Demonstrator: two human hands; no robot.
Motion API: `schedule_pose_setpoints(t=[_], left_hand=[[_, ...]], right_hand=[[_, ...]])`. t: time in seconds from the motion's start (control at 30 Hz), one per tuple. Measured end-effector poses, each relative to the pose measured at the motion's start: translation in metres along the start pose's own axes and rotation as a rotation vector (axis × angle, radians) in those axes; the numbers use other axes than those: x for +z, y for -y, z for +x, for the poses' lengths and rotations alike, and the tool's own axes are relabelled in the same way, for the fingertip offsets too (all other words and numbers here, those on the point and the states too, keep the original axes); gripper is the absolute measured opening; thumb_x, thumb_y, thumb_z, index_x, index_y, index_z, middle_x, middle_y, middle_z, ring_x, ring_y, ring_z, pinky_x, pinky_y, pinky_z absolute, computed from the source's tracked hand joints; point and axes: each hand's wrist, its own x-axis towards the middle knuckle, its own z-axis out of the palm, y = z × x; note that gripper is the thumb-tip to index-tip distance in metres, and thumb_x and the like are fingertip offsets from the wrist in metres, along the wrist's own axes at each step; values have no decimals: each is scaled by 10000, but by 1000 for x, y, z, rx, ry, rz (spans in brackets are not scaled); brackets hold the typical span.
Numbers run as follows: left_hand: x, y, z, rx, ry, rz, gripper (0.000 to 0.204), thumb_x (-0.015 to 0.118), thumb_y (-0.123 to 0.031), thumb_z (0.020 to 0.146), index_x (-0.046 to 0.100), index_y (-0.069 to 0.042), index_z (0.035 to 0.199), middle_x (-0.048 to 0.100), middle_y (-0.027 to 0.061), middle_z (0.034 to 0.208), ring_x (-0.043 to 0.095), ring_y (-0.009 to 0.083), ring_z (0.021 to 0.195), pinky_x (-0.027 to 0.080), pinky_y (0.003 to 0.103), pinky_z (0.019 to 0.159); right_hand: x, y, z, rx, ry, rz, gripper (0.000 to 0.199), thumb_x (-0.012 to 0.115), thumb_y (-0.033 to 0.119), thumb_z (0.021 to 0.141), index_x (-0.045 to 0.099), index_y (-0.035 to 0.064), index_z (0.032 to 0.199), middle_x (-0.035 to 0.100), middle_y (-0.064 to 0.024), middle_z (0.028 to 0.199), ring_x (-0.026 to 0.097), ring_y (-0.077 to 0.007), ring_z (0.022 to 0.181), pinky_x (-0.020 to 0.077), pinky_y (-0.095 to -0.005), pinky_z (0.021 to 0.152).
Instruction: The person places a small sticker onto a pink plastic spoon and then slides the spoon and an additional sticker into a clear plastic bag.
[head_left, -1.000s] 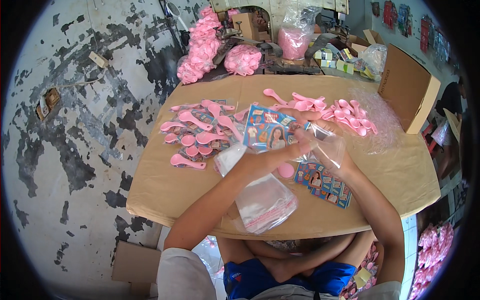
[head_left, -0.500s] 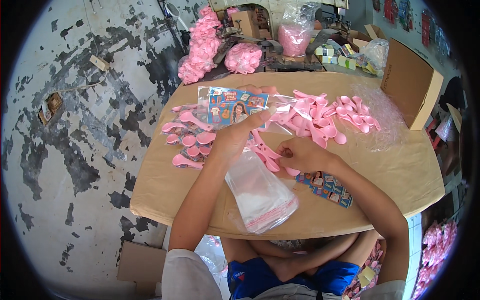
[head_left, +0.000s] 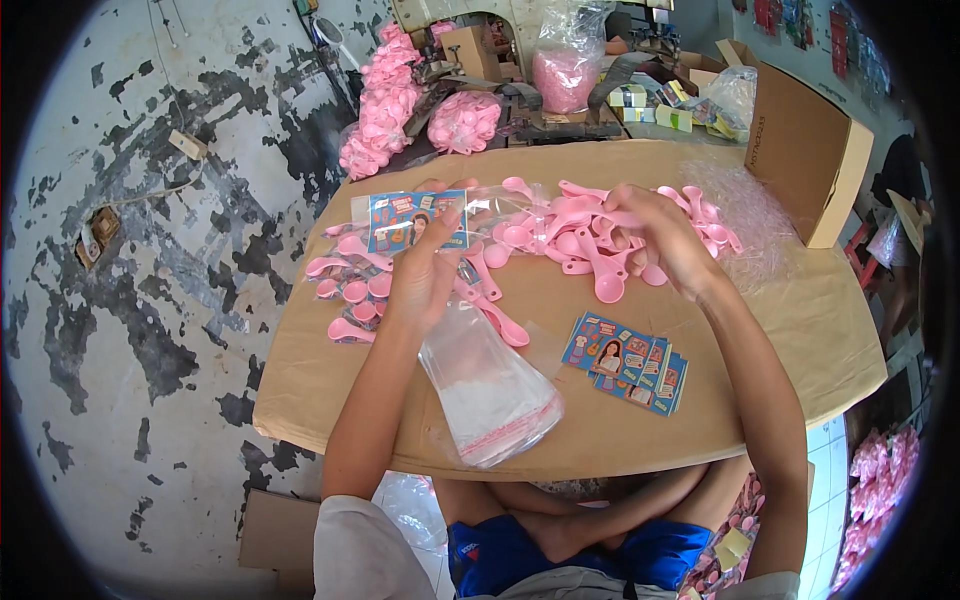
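Head: left hand (head_left: 425,275) raised, right hand (head_left: 665,240) reaching

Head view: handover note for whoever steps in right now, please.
Left hand: holds a clear bag with a blue printed card in it, above the table.
Right hand: reaching into the loose pile of pink spoons.
Done: filled spoon packs lie at left.
Left: stack of empty bags and a stack of cards near the front edge.
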Motion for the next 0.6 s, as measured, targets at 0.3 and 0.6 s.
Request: schedule_pose_setpoints(t=[0.3, 0.6], left_hand=[[1, 6, -2, -36, -28, -81, 395, 638, -84, 907, 454, -74, 1258, 560, 165, 1275, 565, 227, 1166, 450, 427, 1038], [34, 23, -24, -114, 187, 49, 511, 492, -359, 1001, 339, -95, 1411, 448, 146, 1420, 445, 286, 1321, 386, 449, 1102]], right_hand=[[-2, -14, 7, -419, 18, -468, 328, 645, 193, 944, 603, -2, 1205, 647, -21, 1007, 595, -50, 816, 512, -236, 687], [51, -6, -22, -308, 88, -244, 280, 652, 186, 930, 620, 16, 1150, 637, -33, 978, 533, -46, 674, 466, -213, 634]])
